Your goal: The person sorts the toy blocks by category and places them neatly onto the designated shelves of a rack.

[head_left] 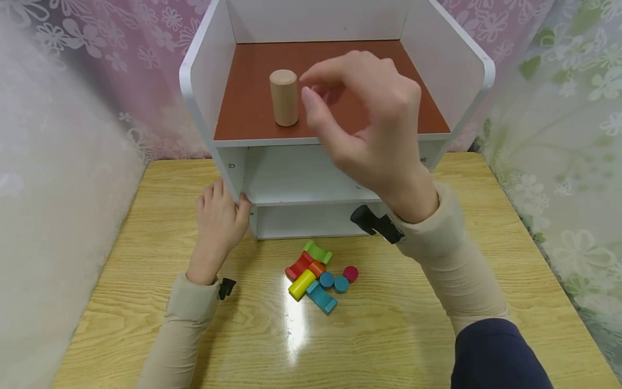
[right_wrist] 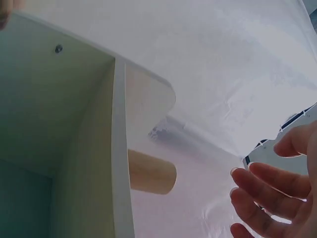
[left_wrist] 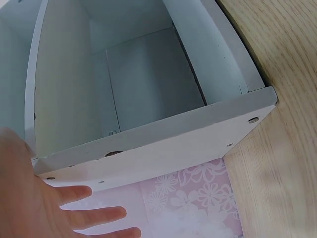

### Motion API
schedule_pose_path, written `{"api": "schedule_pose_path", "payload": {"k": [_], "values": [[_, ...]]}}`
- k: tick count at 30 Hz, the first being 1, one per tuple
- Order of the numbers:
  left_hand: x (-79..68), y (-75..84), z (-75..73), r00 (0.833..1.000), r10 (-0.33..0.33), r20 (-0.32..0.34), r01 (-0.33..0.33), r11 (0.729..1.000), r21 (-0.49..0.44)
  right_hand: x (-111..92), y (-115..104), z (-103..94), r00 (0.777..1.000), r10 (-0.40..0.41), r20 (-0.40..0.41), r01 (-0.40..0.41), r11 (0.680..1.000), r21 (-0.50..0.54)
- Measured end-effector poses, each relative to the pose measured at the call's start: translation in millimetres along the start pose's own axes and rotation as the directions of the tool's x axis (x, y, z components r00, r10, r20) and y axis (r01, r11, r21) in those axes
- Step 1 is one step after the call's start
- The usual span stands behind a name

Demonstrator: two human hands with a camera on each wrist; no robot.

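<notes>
Our empty right hand (head_left: pixel 381 121), fingers parted, hovers beside the upright cylinder (head_left: pixel 284 100); our left hand (head_left: pixel 218 216), fingers straight, touches the cabinet (head_left: pixel 296 173). Likely placing; next, gentle withdrawal.

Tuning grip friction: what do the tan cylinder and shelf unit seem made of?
Tan cylinder: likely bare wood; matte, natural tan, no sharp glare.
Shelf unit: probably painted or laminated board; smooth white panels, screw-like fittings. Its evenly brown upper shelf may be laminate; the core is hidden.
</notes>
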State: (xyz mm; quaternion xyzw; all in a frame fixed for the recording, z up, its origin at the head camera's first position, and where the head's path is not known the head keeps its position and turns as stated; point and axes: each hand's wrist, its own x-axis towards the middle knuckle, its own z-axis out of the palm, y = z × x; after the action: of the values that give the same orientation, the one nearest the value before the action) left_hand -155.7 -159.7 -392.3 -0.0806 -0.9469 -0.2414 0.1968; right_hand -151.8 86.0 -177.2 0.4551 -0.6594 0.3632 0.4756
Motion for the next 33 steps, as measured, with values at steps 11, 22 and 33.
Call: {"api": "schedule_pose_path", "payload": {"k": [11,22,33], "values": [[0.8,-0.4,0.7,1.000,-0.004,0.013,0.004,1.000,0.005,-47,-26,0.5,0.992,-0.057,0.113,0.044,0.993,0.113],[0.6,0.1,0.1,1.000,-0.002,0.005,0.002,1.000,-0.002,-110,-38,8.3,0.939,-0.157,0.307,0.121,0.983,0.135],[0.5,0.2,1.0,1.000,-0.005,0.008,0.005,1.000,-0.014,-179,-48,22.3,0.854,-0.107,0.509,0.015,0.983,0.182]]}}
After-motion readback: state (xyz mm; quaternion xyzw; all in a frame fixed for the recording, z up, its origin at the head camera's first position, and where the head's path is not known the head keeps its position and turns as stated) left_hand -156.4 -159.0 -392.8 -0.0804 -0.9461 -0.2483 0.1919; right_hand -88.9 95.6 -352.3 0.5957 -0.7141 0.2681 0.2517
